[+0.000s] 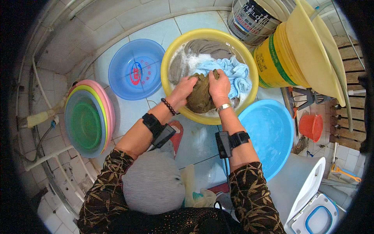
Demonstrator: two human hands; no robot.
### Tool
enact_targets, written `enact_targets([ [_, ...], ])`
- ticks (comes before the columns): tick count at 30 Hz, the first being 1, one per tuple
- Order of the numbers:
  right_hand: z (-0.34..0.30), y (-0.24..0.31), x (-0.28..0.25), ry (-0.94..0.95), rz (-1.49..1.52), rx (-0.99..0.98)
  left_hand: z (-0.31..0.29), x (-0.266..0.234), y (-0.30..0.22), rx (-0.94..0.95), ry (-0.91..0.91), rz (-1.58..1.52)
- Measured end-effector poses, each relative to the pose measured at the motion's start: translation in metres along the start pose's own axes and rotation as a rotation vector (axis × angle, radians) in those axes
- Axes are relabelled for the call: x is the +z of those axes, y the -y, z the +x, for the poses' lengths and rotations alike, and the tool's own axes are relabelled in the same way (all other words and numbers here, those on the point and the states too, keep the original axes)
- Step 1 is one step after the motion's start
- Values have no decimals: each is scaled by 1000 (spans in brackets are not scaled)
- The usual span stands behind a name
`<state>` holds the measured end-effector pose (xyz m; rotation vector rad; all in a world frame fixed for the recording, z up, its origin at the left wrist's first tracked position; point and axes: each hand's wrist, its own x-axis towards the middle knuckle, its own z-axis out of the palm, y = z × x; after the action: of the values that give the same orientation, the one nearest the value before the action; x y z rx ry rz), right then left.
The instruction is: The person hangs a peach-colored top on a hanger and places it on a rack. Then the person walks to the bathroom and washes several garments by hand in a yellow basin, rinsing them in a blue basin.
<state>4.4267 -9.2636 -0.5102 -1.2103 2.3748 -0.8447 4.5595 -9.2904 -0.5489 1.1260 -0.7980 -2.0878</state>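
A yellow basin [171, 107] on the floor in front of me holds sudsy water and wet laundry. Both my hands grip a wet olive-brown cloth [199, 95] over the near half of this basin. My left hand [184, 89] has its fingers closed on the cloth's left side. On the other side, my right hand [219, 86] is closed round a bunched fold of it. Just beyond lies a light blue cloth [228, 70], partly under water and crumpled. A grey-brown cloth [208, 47] soaks along the far side, with white foam [191, 62] beside it.
An empty-looking blue basin [134, 85] sits left of the yellow one; a light blue basin [269, 136] of water stands right. Stacked basins [87, 121] lean at far left. A yellow bucket [278, 58], a paint bucket [253, 23] and a small red bucket [311, 127] are at right.
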Motion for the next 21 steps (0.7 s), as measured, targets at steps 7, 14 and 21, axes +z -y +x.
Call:
enact_targets([
  [7,-58,-49,-1,175,-372,-595,-1,-29,-6,649,93,1445],
  [14,-50,-62,41,492,-740,-611,5,-16,34,348,216,2076],
  [21,-20,-72,82,691,-768,-421,47,-30,44,174,415,2033],
])
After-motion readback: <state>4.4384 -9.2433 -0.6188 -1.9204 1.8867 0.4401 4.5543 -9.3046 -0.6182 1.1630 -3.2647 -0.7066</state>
